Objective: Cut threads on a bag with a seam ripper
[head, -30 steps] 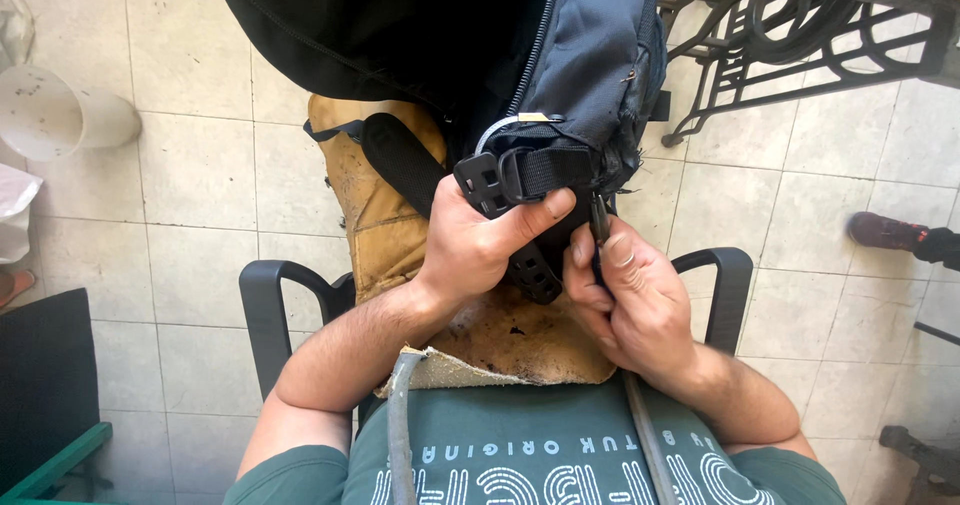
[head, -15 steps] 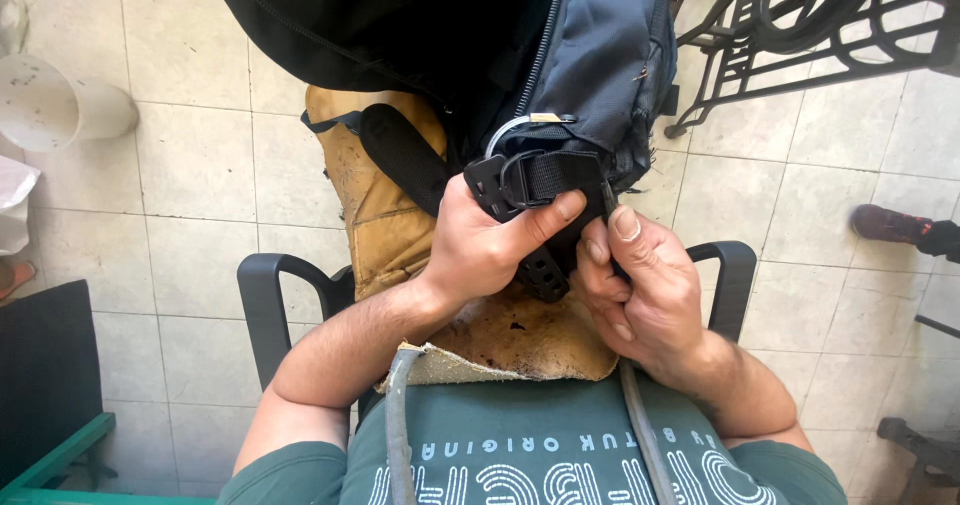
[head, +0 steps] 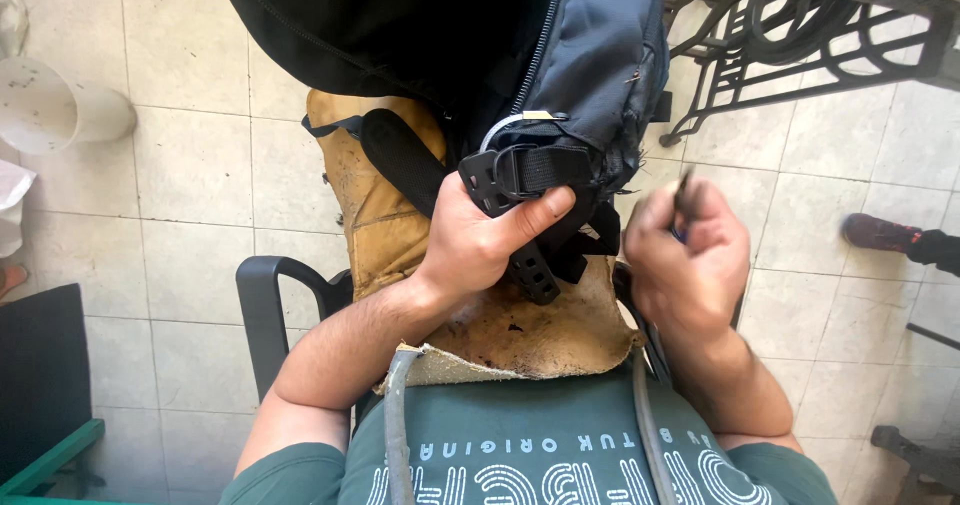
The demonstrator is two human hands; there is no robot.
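A dark blue and black backpack (head: 600,55) hangs in front of me over a tan leather apron (head: 385,215) on my lap. My left hand (head: 480,245) grips the backpack's black strap and plastic buckle (head: 515,180), thumb pressed under the webbing. My right hand (head: 685,255) is off to the right of the bag, blurred, fingers closed on a thin dark tool (head: 683,193) whose tip points up. A white cord loop (head: 505,125) shows at the bag's lower edge.
I sit in a black armchair (head: 265,295) on a tiled floor. A white bucket (head: 55,110) lies at the left. A black iron stand (head: 800,35) is at the upper right, a person's shoe (head: 880,233) at the right, a dark chair (head: 40,395) at the lower left.
My right hand has pulled away from the buckle to the right, taking the thin tool with it. My left hand keeps its hold on the strap and buckle.
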